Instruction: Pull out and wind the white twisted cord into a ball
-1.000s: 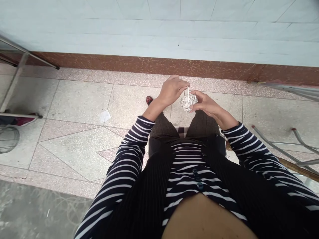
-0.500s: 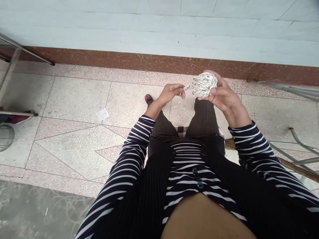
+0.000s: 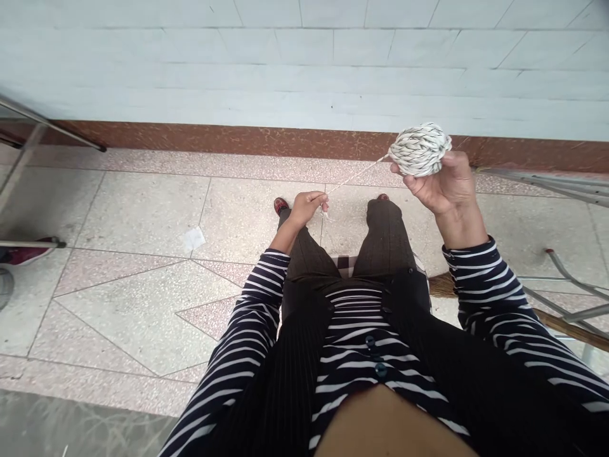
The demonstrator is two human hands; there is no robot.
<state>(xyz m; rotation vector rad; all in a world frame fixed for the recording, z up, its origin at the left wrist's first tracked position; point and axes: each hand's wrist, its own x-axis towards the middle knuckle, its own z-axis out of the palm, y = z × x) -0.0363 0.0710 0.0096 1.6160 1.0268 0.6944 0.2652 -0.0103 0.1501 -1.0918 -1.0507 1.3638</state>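
Tiled floor below; right hand [image 3: 445,184] grips yarn ball [image 3: 419,149], left hand [image 3: 308,207] pinches strand [image 3: 359,172] slanting down-left.

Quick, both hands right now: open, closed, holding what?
Left hand: closed, fingers pinching the loose strand of yarn.
Right hand: raised, fingers closed around the ball of yarn.

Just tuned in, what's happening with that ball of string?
A seated person holds a ball of white twine up in the right hand, raised off to the right near the wall. The left hand pinches the loose strand lower down, above the knees, so the strand runs in a taut line between the two hands. A scrap of paper lies on the tiled floor to the left.
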